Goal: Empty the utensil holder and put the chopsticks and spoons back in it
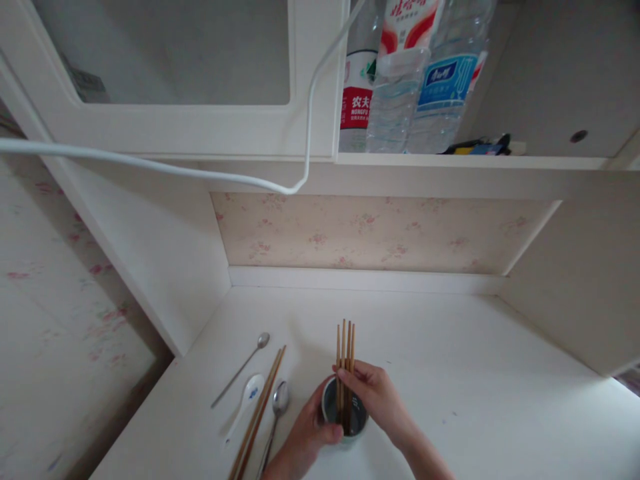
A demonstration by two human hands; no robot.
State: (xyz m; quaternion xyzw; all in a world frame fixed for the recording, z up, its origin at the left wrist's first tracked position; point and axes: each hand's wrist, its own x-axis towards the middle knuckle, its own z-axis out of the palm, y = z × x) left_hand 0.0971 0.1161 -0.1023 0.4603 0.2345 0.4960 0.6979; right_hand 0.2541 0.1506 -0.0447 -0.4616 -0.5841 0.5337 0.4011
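My left hand (316, 427) is wrapped round the near left side of a round, dark-lined cup (358, 417), its thumb over the rim. In my right hand (373, 393) several wooden chopsticks (345, 347) are pinched between thumb and fingers. They stand side by side, nearly upright, with their lower ends over or inside the cup; whether they touch its bottom I cannot tell. Left of my hands lie a metal spoon (281, 399), a pair of long chopsticks (260, 410), a white ceramic spoon (249, 400) with a blue mark, and a thin long-handled metal spoon (243, 370).
All this is on a white desk (430, 347) between side panels. Above hangs a cabinet with a glass door (200, 130) and an open shelf (475, 162) holding several plastic bottles (400, 100). A white cable (210, 175) loops across in front of the cabinet.
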